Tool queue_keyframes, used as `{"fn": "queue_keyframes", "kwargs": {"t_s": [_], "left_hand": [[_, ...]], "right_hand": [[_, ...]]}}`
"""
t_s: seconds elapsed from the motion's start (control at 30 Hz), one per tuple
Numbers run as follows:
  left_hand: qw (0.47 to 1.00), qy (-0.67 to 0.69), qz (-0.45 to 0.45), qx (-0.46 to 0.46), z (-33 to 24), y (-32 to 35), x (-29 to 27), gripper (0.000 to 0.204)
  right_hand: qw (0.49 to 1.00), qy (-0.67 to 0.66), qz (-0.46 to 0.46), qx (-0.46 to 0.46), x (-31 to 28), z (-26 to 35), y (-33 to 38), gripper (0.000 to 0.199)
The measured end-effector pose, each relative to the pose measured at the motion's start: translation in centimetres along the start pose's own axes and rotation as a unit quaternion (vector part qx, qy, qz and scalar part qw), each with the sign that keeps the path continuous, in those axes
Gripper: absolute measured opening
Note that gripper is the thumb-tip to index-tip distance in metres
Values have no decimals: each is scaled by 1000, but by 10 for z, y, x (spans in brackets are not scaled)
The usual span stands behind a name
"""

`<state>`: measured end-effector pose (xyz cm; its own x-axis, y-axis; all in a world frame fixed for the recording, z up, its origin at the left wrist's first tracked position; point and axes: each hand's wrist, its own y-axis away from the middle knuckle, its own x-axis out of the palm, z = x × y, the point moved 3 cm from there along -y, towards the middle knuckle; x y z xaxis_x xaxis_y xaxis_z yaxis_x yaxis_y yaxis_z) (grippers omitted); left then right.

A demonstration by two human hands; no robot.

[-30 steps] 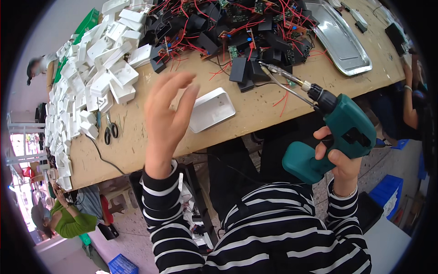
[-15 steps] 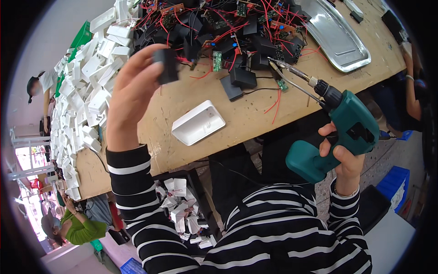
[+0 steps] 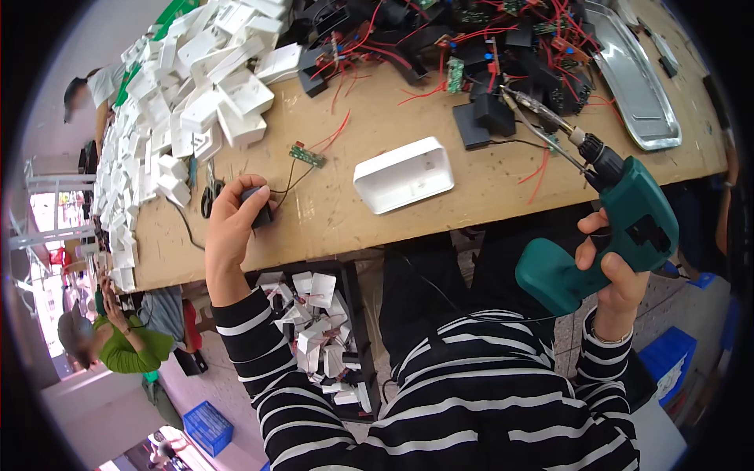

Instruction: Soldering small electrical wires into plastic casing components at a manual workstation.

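My left hand (image 3: 232,228) grips a small black block (image 3: 258,206) at the near edge of the wooden workbench (image 3: 377,141). Thin wires run from the block to a small green circuit board (image 3: 306,155) lying on the bench. A white plastic housing (image 3: 404,174) lies open side up at the bench's middle. My right hand (image 3: 616,271) holds a teal electric screwdriver (image 3: 609,228) by its grip, the bit pointing up and left over the bench edge toward a black block (image 3: 483,119).
A heap of white housings (image 3: 196,102) covers the bench's left part. Black modules with red wires (image 3: 440,39) pile at the back. A metal tray (image 3: 636,78) lies at right. Scissors (image 3: 210,188) rest near my left hand. White parts fill a bin (image 3: 318,337) under the bench. A person in green (image 3: 118,345) sits at lower left.
My left hand came down from above the bench with the black block and now rests at the near edge; a green board on wires lies beside it. The screwdriver hand barely moved.
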<state>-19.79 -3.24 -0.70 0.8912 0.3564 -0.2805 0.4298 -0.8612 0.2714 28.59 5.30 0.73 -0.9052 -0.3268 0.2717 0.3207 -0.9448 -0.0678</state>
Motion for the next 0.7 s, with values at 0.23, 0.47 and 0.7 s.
{"fn": "queue_keyframes", "kwargs": {"t_s": [0.23,0.47,0.7], "left_hand": [[871,-354,-141,311,-58,5,39,24],[884,-421,-32,203,-74,-43,99,23],[909,-380,7,170,-62,-51,99,18]], "right_hand": [[1000,11,25,4,7,-1,-2,61],[1000,-1,24,-1,12,-2,-2,62],[999,-9,30,8,9,-3,-2,62]]}}
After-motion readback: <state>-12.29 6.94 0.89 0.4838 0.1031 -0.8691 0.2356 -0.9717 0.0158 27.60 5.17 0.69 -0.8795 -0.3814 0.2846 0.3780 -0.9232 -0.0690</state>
